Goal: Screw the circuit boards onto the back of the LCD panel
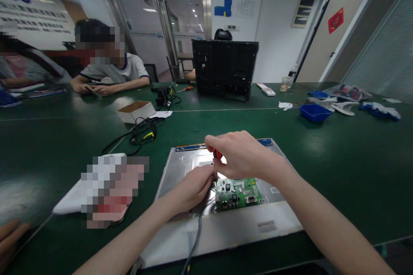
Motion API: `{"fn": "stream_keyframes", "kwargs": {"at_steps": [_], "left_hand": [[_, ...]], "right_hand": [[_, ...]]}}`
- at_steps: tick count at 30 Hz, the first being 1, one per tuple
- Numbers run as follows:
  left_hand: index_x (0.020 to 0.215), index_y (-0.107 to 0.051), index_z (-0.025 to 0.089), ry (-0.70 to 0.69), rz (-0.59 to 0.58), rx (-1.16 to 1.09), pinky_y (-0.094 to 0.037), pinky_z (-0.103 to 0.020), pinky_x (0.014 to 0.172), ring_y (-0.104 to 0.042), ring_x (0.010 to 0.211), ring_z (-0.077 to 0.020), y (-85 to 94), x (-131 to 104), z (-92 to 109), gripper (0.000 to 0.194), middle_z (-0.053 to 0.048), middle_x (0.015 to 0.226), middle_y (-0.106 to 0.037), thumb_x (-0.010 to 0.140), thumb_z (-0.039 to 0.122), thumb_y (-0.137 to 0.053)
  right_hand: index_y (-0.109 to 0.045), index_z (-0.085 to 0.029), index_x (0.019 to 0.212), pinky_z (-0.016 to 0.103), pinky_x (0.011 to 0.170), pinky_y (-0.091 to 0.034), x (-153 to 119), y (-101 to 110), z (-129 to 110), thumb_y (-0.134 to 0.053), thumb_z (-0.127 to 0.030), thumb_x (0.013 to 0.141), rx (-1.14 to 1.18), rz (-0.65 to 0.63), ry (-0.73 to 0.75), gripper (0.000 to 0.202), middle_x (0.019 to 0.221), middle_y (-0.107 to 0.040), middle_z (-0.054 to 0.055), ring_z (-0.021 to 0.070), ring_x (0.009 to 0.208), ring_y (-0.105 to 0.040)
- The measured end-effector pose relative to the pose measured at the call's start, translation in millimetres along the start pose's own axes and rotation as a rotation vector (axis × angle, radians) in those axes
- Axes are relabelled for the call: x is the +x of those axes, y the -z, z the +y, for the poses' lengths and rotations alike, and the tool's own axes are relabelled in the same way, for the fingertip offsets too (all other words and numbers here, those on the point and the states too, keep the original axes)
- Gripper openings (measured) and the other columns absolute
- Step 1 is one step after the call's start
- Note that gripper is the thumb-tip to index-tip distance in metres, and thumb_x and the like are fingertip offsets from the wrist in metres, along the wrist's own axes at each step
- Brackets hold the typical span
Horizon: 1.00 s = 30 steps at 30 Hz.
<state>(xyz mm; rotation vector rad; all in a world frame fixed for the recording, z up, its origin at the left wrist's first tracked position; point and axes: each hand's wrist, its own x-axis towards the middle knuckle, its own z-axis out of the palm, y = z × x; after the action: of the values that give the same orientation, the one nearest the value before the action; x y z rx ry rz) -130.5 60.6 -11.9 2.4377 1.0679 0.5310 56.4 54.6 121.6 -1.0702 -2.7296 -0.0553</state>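
A flat silver display panel (238, 221) lies on the green table in front of me, with a green circuit board (240, 193) on its back. My right hand (240, 152) is closed from above around the red and black handle of a screwdriver (217, 154), held upright over the board's upper left corner. The tip is hidden by my fingers. My left hand (196, 184) is closed at the board's left edge, fingertips together just below the screwdriver. What they pinch, if anything, is hidden. A grey cable (197, 234) runs from beneath that hand toward me.
A black monitor housing (226, 68) stands at the back. Left are a white open box (137, 112), black cables (142, 133) and a blurred-out phone (112, 197). A blue tray (315, 112) and gloves (380, 109) lie right. A co-worker (109, 64) sits across; another person's hand (13, 234) shows lower left.
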Motion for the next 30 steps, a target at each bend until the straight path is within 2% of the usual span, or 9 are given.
{"fn": "stream_keyframes", "kwargs": {"at_steps": [2,6,7,12,18,20,25,28,30], "left_hand": [[0.091,-0.056,0.018,0.004,0.002,0.011,-0.047,-0.034,0.073,-0.057,0.079,-0.0214,-0.3,0.2,-0.1,0.024,-0.007,0.089,-0.064,0.095,0.02,-0.032],[0.088,-0.054,0.019,0.016,-0.012,0.033,-0.045,-0.033,0.067,-0.056,0.075,-0.0211,0.1,0.5,1.0,0.025,-0.007,0.088,-0.063,0.095,0.02,-0.031],[0.088,-0.054,0.018,0.016,-0.015,0.03,-0.044,-0.033,0.068,-0.056,0.075,-0.0211,0.4,0.5,1.3,0.024,-0.007,0.087,-0.063,0.095,0.02,-0.03],[0.09,-0.053,0.019,0.007,-0.028,0.012,-0.045,-0.035,0.073,-0.056,0.079,-0.0216,1.9,0.0,2.4,0.024,-0.007,0.089,-0.063,0.096,0.02,-0.03],[0.092,-0.054,0.019,-0.005,-0.027,-0.003,-0.046,-0.035,0.076,-0.056,0.081,-0.0213,2.0,-0.4,2.6,0.025,-0.007,0.091,-0.063,0.096,0.02,-0.03],[0.091,-0.053,0.019,-0.006,-0.026,0.005,-0.046,-0.035,0.073,-0.055,0.078,-0.0207,1.7,-0.1,2.8,0.024,-0.006,0.089,-0.062,0.096,0.02,-0.03],[0.086,-0.053,0.019,0.024,0.004,0.029,-0.043,-0.031,0.067,-0.054,0.073,-0.0197,1.7,-0.2,4.4,0.022,-0.005,0.083,-0.062,0.093,0.018,-0.033],[0.089,-0.054,0.019,0.02,-0.001,0.024,-0.044,-0.033,0.069,-0.055,0.076,-0.0206,1.3,-0.3,4.0,0.021,-0.006,0.086,-0.063,0.093,0.017,-0.033],[0.09,-0.054,0.019,0.013,-0.009,0.016,-0.045,-0.034,0.071,-0.056,0.078,-0.0212,0.8,-0.1,3.2,0.022,-0.007,0.088,-0.063,0.094,0.018,-0.032]], "right_hand": [[-0.056,-0.02,0.1,0.027,0.051,-0.021,-0.9,1.1,0.4,-0.058,-0.024,0.084,-0.005,-0.019,0.011,0.016,0.087,-0.07,0.003,0.015,0.068,-0.059],[-0.059,-0.022,0.098,0.028,0.051,-0.019,0.6,-0.7,-0.8,-0.055,-0.047,0.092,-0.07,0.0,-0.038,0.027,0.078,-0.07,0.004,0.0176,0.067,-0.061],[-0.06,-0.022,0.096,0.028,0.051,-0.018,1.4,-1.4,-1.0,-0.053,-0.049,0.093,-0.081,0.005,-0.045,0.028,0.076,-0.069,0.004,0.0175,0.066,-0.061],[-0.058,-0.021,0.097,0.027,0.052,-0.02,2.5,-2.0,2.4,-0.054,-0.03,0.093,-0.039,-0.03,-0.022,0.01,0.079,-0.069,0.002,0.0141,0.065,-0.059],[-0.052,-0.019,0.104,0.026,0.051,-0.024,-3.2,1.7,7.7,-0.059,-0.02,0.082,0.043,-0.049,0.041,0.023,0.088,-0.07,0.002,0.015,0.069,-0.06],[-0.052,-0.019,0.104,0.026,0.051,-0.025,-3.7,2.2,6.5,-0.061,-0.023,0.083,0.024,-0.039,0.035,0.023,0.089,-0.071,0.003,0.0158,0.069,-0.061],[-0.057,-0.019,0.097,0.027,0.052,-0.023,1.9,0.2,1.3,-0.054,-0.051,0.092,-0.073,-0.028,-0.073,0.033,0.078,-0.07,0.005,0.0175,0.066,-0.063],[-0.058,-0.019,0.095,0.027,0.052,-0.02,3.7,-0.5,0.4,-0.052,-0.04,0.095,-0.082,-0.024,-0.07,0.021,0.076,-0.069,0.004,0.0161,0.065,-0.061],[-0.055,-0.019,0.1,0.027,0.051,-0.02,2.6,0.4,0.9,-0.054,-0.03,0.091,-0.056,-0.036,-0.049,0.014,0.081,-0.07,0.004,0.0158,0.065,-0.061]]}}
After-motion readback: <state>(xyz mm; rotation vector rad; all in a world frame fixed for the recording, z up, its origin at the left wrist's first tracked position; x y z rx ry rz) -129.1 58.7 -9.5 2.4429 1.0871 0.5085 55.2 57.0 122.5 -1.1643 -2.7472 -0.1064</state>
